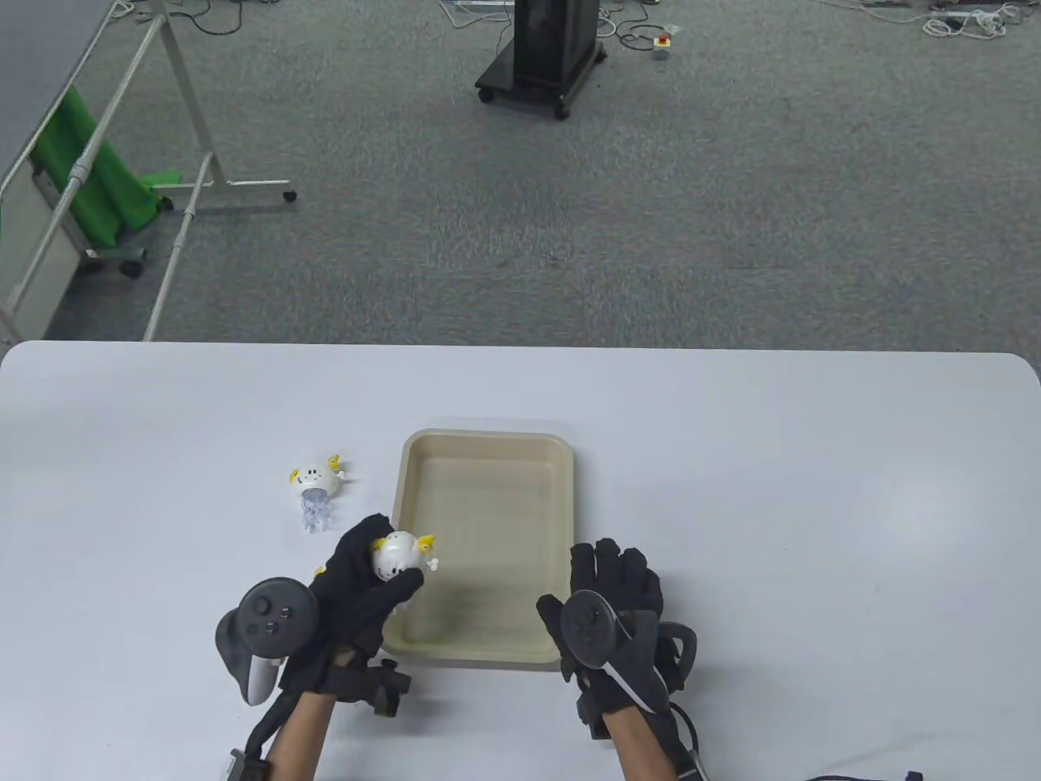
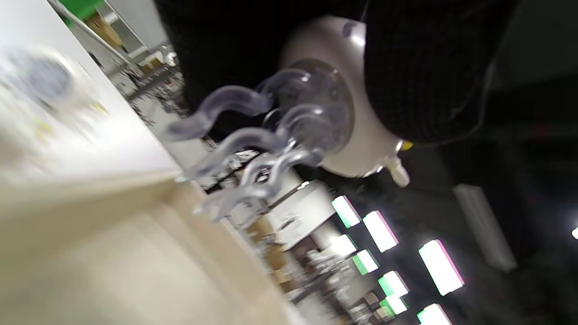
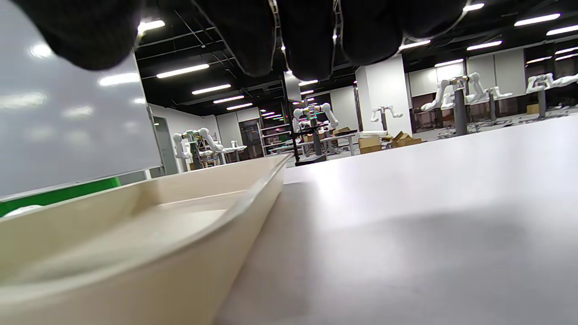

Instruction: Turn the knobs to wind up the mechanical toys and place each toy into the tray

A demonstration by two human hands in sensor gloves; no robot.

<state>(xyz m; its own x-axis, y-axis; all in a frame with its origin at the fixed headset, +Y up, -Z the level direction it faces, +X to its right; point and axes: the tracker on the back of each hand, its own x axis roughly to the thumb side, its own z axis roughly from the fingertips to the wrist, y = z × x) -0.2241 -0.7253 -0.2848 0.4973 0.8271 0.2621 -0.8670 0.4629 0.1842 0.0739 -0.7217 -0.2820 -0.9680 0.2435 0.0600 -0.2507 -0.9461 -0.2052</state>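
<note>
My left hand (image 1: pixel 370 573) grips a white jellyfish toy (image 1: pixel 400 557) with yellow fins, held over the left rim of the beige tray (image 1: pixel 488 443). In the left wrist view the same toy (image 2: pixel 356 140) shows its clear wavy tentacles (image 2: pixel 235 135) and a small side knob (image 2: pixel 397 174), hanging above the tray's edge (image 2: pixel 135 216). A second white jellyfish toy (image 1: pixel 315 484) lies on the table left of the tray. My right hand (image 1: pixel 614 582) rests on the table at the tray's right rim, fingers relaxed and holding nothing; its fingertips (image 3: pixel 307 40) hang beside the tray (image 3: pixel 135 234).
The tray holds nothing. A small yellow bit (image 1: pixel 319 572) peeks out behind my left hand. The white table (image 1: pixel 813 504) stretches wide to the right and far side. Beyond its far edge is grey carpet with a black wheeled stand (image 1: pixel 543 57).
</note>
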